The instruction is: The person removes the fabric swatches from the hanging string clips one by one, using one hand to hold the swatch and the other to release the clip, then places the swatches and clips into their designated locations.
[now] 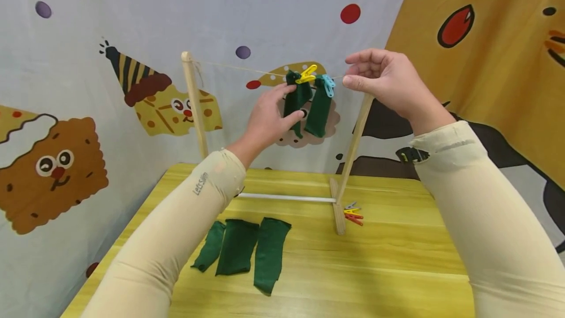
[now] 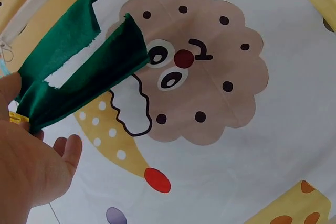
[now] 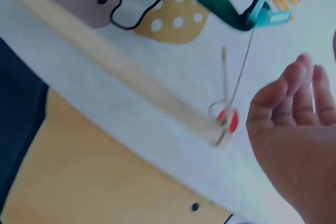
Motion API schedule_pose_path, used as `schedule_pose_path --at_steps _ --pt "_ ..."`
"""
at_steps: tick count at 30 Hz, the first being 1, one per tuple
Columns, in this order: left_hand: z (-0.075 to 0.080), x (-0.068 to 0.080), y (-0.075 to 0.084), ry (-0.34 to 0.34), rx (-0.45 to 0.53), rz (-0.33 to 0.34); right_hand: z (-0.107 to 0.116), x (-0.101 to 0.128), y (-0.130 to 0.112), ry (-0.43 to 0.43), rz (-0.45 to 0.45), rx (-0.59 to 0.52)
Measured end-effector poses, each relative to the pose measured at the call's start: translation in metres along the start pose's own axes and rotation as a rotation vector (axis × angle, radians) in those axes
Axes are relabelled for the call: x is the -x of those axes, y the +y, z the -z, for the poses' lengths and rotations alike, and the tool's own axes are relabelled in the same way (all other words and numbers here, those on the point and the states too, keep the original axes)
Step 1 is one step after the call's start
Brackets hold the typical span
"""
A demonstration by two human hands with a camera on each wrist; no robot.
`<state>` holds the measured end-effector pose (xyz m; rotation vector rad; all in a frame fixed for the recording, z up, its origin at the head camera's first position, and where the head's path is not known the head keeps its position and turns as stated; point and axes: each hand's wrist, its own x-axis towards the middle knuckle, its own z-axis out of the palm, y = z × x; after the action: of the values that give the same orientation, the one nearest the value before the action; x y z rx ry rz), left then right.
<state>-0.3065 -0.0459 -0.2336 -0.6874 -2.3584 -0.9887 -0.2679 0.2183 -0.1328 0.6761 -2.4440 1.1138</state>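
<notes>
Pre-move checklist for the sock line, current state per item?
1. Left hand on the hanging green cloth: ok, fingers touch it below the yellow clothespin.
2. Yellow clothespin seated on the string: ok in the head view.
3. Second green cloth clipped by the blue clothespin: ok.
4. Right hand free: ok, fingers loosely curled near the right post, no grip on anything.
5. Cloths left on the table: ok, three green pieces lie flat.
6. Spare clothespins by the post base: ok, within view; count cannot tell.
</notes>
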Motion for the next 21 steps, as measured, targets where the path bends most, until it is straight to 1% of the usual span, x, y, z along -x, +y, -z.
schedule_pose_path --at_steps 4,6,8,11,15,18,21 --pt "-0.001 -0.002 0.0 0.06 0.041 -0.01 -0.015 -0.013 -0.016 0.007 0.044 0.099" --pt "-0.003 -0.003 0.002 0.104 0.077 -0.012 -0.021 -0.019 -0.023 -0.001 0.06 0.162" --pt "-0.004 -0.005 0.005 0.144 0.113 -0.002 -0.026 -0.026 -0.027 -0.019 0.057 0.204" --pt "-0.006 -0.007 0.009 0.188 0.172 0.026 -0.031 -0.033 -0.027 -0.051 0.03 0.23" --pt "-0.005 -0.009 0.012 0.212 0.211 0.051 -0.036 -0.038 -0.027 -0.083 -0.019 0.243" --pt "-0.004 -0.01 0.012 0.218 0.203 0.059 -0.038 -0.042 -0.027 -0.098 -0.039 0.274" --pt "-0.003 -0.011 0.012 0.203 0.189 0.077 -0.041 -0.047 -0.028 -0.13 -0.067 0.299"
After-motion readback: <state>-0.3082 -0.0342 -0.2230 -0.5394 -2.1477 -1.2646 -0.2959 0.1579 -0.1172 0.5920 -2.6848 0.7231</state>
